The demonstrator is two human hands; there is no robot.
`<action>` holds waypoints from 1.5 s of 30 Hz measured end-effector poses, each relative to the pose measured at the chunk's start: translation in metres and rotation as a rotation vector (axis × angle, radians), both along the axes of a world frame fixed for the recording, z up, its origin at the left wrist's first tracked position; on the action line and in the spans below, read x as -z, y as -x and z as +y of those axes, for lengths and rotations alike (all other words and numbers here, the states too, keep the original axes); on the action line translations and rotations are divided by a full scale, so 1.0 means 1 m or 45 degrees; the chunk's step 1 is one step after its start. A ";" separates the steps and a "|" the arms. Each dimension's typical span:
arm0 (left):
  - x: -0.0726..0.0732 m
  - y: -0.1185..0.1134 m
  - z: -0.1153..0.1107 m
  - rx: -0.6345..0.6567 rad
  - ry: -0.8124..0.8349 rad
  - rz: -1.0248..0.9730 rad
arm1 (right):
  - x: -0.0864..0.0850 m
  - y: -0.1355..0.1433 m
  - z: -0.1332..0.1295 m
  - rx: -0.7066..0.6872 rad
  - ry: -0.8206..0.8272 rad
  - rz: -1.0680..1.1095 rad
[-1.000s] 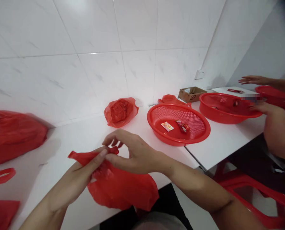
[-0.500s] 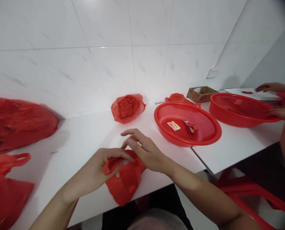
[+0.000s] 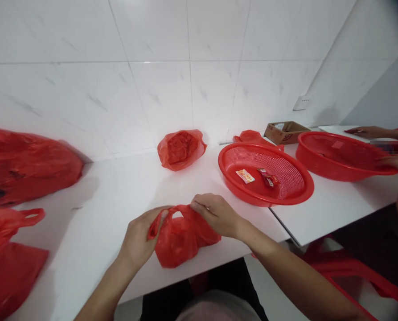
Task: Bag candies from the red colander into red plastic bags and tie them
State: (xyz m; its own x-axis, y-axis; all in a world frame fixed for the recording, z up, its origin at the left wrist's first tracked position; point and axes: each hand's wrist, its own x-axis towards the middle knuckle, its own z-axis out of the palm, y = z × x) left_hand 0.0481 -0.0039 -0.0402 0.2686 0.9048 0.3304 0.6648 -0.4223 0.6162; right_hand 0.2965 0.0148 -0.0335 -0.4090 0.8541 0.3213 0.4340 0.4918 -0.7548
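A thin red plastic bag (image 3: 177, 243) is stretched between my two hands near the front edge of the white table. My left hand (image 3: 140, 234) is closed around the left side of its mouth, thumb on the near side. On the other side, my right hand (image 3: 217, 214) pinches the bag's upper right edge. A gap shows through the plastic between them. What the bag contains, if anything, cannot be made out. Beyond my hands, an opened red bag (image 3: 182, 150) with crumpled red plastic inside stands by the wall.
Right of my hands, a red perforated basket (image 3: 294, 171) holds a white-and-orange packet (image 3: 244, 176) and red packets (image 3: 268, 177). Another red basket (image 3: 335, 169) stands beside a co-worker's hands. A cardboard box (image 3: 285, 132) sits behind. Full red bags (image 3: 31, 167) lie at left.
My right hand has come down onto the bag and gripped its edge. The bag has been spread wider and lifted between both hands. The co-worker's hands have shifted slightly.
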 end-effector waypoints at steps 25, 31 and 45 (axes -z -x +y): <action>0.072 -0.023 0.030 -0.123 0.317 -0.145 | 0.077 0.010 -0.007 0.358 0.086 -0.263; 0.074 -0.015 0.034 -0.181 0.350 -0.005 | 0.096 0.000 0.012 0.314 0.070 -0.194; 0.077 -0.029 0.062 -0.290 0.462 0.541 | 0.113 -0.002 0.026 0.444 0.105 -0.576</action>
State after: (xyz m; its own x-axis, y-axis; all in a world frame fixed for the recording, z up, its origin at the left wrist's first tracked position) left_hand 0.0771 0.0583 -0.1171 0.0959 0.9899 -0.1039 0.9335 -0.0532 0.3547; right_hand 0.2982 0.0408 -0.1463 -0.1801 0.9778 0.1069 0.8484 0.2094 -0.4862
